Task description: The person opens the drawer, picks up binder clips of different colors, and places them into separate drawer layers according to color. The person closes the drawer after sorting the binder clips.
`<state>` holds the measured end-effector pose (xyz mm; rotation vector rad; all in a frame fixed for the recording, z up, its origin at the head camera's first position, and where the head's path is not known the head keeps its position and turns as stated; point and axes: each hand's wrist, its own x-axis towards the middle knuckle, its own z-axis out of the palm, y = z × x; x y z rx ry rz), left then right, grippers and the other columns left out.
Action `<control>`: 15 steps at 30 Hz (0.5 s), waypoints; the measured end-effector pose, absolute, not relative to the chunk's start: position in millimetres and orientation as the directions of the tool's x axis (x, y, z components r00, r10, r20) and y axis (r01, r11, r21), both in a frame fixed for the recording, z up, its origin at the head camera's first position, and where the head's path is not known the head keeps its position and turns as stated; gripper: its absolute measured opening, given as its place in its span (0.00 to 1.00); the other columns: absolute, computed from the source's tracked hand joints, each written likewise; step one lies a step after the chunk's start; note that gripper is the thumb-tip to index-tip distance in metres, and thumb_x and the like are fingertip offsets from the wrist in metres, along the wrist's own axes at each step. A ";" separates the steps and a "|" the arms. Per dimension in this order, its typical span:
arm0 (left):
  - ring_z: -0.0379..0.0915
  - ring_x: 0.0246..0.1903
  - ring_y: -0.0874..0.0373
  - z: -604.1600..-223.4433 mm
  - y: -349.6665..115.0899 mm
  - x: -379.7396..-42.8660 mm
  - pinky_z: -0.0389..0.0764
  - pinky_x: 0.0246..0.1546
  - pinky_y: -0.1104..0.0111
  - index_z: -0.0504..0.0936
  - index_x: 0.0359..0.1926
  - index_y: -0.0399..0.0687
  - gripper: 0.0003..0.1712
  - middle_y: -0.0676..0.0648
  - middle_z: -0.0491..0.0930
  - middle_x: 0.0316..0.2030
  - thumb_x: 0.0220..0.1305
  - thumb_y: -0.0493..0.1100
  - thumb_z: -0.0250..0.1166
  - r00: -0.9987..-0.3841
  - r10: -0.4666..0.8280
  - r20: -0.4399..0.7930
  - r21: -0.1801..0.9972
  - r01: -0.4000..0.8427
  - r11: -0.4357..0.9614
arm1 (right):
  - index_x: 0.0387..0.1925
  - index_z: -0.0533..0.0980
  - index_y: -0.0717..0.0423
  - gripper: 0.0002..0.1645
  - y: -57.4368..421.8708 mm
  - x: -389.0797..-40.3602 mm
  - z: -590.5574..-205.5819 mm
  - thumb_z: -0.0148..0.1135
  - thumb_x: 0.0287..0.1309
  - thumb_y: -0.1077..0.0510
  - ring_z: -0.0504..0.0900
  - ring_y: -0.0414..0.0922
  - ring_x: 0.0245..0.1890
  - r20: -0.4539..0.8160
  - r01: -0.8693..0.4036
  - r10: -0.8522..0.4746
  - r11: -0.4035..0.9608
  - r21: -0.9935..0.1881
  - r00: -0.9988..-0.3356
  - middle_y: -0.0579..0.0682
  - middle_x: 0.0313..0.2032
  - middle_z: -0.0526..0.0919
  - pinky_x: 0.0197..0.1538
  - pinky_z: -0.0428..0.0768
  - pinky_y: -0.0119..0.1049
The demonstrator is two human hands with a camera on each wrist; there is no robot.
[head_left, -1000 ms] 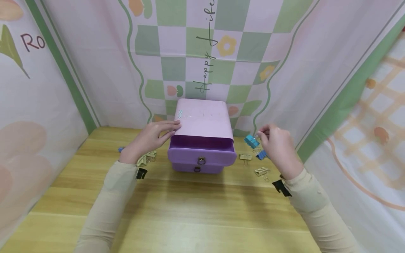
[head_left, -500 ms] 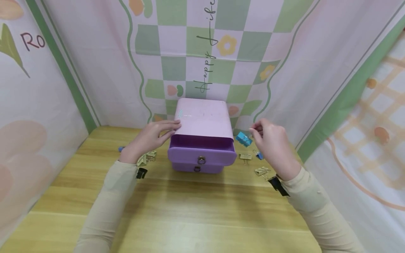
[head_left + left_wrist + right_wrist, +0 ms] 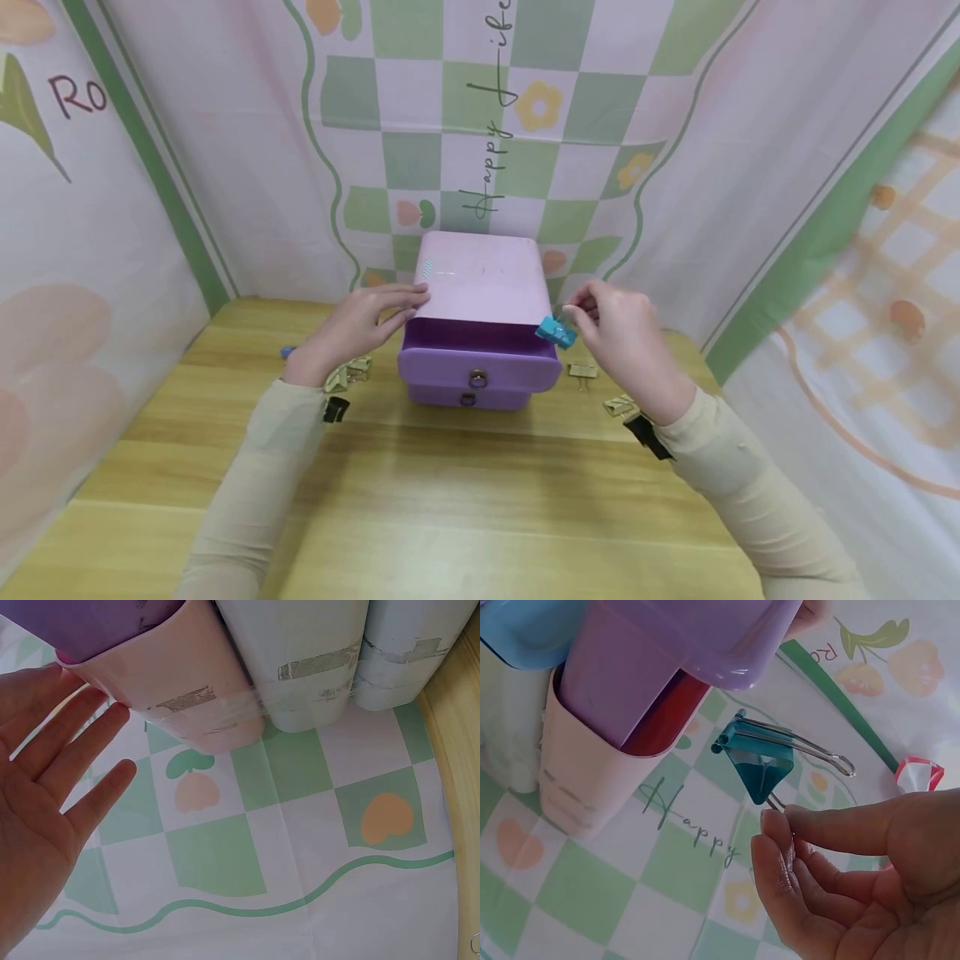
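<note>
A small drawer cabinet (image 3: 483, 275) with a pink top stands against the back cloth, its upper purple drawer (image 3: 442, 368) pulled out. My left hand (image 3: 360, 329) rests with straight fingers on the cabinet's left top edge; in the left wrist view those fingers (image 3: 82, 750) lie along the pink wall. Between thumb and fingertips my right hand (image 3: 618, 333) pinches a wire handle of a teal binder clip (image 3: 557, 332). The clip hangs at the open drawer's right rim. In the right wrist view the binder clip (image 3: 757, 757) shows both wire handles spread, below the purple drawer front (image 3: 727, 645).
Gold binder clips (image 3: 582, 372) lie right of the cabinet, with a black binder clip (image 3: 647, 435) by the right sleeve. Left of it are more gold clips (image 3: 348, 375), a black clip (image 3: 335, 409) and a blue one (image 3: 287, 352). Patterned cloth (image 3: 262, 167) walls the wooden table.
My right hand has carried the teal binder clip leftward from over the table to the drawer's right rim. The left hand has stayed on the cabinet.
</note>
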<state>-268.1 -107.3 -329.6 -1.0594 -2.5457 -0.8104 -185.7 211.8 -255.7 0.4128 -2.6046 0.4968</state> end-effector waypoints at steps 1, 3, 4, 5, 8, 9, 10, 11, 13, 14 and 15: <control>0.69 0.62 0.55 -329.6 -107.3 -267.9 0.70 0.64 0.60 0.76 0.59 0.51 0.19 0.51 0.73 0.62 0.68 0.43 0.57 -0.698 0.566 0.438 0.393 0.715 0.578 | 0.32 0.78 0.63 0.06 210.9 -186.1 -255.8 0.62 0.59 0.62 0.82 0.48 0.27 0.486 -0.367 -0.207 0.893 -0.261 -0.849 0.57 0.29 0.85 0.32 0.83 0.42; 0.69 0.62 0.55 -329.4 -107.3 -267.5 0.69 0.64 0.60 0.76 0.59 0.51 0.19 0.52 0.73 0.62 0.68 0.43 0.57 -0.701 0.566 0.434 0.394 0.713 0.580 | 0.31 0.78 0.62 0.06 209.3 -187.4 -256.3 0.63 0.58 0.61 0.83 0.48 0.26 0.489 -0.375 -0.220 0.894 -0.244 -0.844 0.56 0.28 0.85 0.32 0.83 0.42; 0.69 0.62 0.55 -329.5 -107.4 -267.4 0.69 0.64 0.60 0.76 0.59 0.51 0.19 0.52 0.72 0.62 0.68 0.43 0.57 -0.702 0.566 0.433 0.395 0.712 0.580 | 0.31 0.78 0.62 0.06 208.5 -188.1 -256.4 0.63 0.58 0.61 0.83 0.48 0.26 0.491 -0.380 -0.227 0.894 -0.238 -0.841 0.56 0.28 0.85 0.32 0.83 0.42; 0.69 0.62 0.55 -329.5 -107.4 -267.3 0.69 0.64 0.60 0.76 0.59 0.52 0.19 0.52 0.72 0.62 0.68 0.43 0.57 -0.702 0.566 0.432 0.395 0.711 0.581 | 0.31 0.79 0.62 0.06 207.7 -188.6 -256.5 0.64 0.57 0.61 0.83 0.48 0.26 0.490 -0.385 -0.233 0.893 -0.234 -0.840 0.55 0.28 0.85 0.32 0.83 0.42; 0.68 0.62 0.55 -329.6 -107.5 -267.5 0.69 0.64 0.60 0.76 0.59 0.52 0.19 0.52 0.72 0.62 0.68 0.44 0.57 -0.704 0.566 0.429 0.396 0.710 0.583 | 0.31 0.79 0.62 0.05 205.3 -191.2 -256.8 0.64 0.57 0.62 0.84 0.47 0.26 0.470 -0.390 -0.247 0.890 -0.236 -0.848 0.55 0.28 0.86 0.32 0.84 0.42; 0.68 0.62 0.55 -329.7 -107.5 -267.6 0.69 0.64 0.60 0.76 0.60 0.52 0.19 0.52 0.72 0.62 0.68 0.44 0.57 -0.705 0.566 0.428 0.396 0.709 0.584 | 0.31 0.80 0.62 0.05 204.5 -192.2 -257.0 0.64 0.57 0.62 0.84 0.47 0.26 0.459 -0.389 -0.249 0.890 -0.239 -0.853 0.55 0.28 0.86 0.33 0.84 0.42; 0.68 0.62 0.55 -329.7 -107.4 -267.7 0.69 0.65 0.60 0.76 0.60 0.52 0.19 0.52 0.72 0.62 0.69 0.44 0.57 -0.706 0.565 0.427 0.396 0.708 0.585 | 0.31 0.80 0.62 0.05 203.9 -193.1 -257.1 0.64 0.57 0.62 0.84 0.47 0.27 0.447 -0.387 -0.251 0.889 -0.244 -0.859 0.55 0.28 0.86 0.33 0.84 0.41; 0.68 0.62 0.55 -329.7 -107.4 -267.7 0.68 0.65 0.60 0.76 0.60 0.52 0.19 0.52 0.72 0.62 0.69 0.44 0.57 -0.707 0.564 0.426 0.397 0.706 0.586 | 0.31 0.80 0.62 0.05 203.2 -194.2 -257.4 0.64 0.57 0.61 0.84 0.47 0.27 0.433 -0.384 -0.252 0.889 -0.250 -0.866 0.55 0.28 0.86 0.34 0.84 0.41; 0.68 0.62 0.55 -329.6 -107.1 -267.6 0.69 0.65 0.60 0.76 0.59 0.52 0.19 0.52 0.72 0.62 0.68 0.44 0.57 -0.710 0.563 0.424 0.401 0.704 0.586 | 0.31 0.81 0.61 0.06 202.2 -196.7 -258.3 0.64 0.57 0.61 0.84 0.46 0.27 0.410 -0.374 -0.249 0.890 -0.261 -0.877 0.54 0.28 0.86 0.34 0.84 0.41; 0.68 0.63 0.55 -329.5 -107.0 -267.6 0.69 0.64 0.60 0.76 0.59 0.52 0.19 0.52 0.72 0.62 0.68 0.44 0.57 -0.711 0.562 0.423 0.403 0.703 0.586 | 0.31 0.81 0.61 0.06 202.0 -197.9 -258.8 0.64 0.57 0.60 0.84 0.46 0.27 0.399 -0.369 -0.246 0.890 -0.269 -0.884 0.54 0.28 0.86 0.34 0.84 0.41; 0.68 0.63 0.55 -329.3 -106.9 -267.5 0.69 0.64 0.60 0.76 0.59 0.52 0.19 0.52 0.72 0.62 0.68 0.44 0.57 -0.711 0.562 0.422 0.404 0.702 0.586 | 0.31 0.81 0.61 0.06 201.8 -198.7 -259.2 0.64 0.57 0.60 0.85 0.46 0.28 0.389 -0.365 -0.244 0.889 -0.276 -0.888 0.54 0.28 0.86 0.35 0.84 0.41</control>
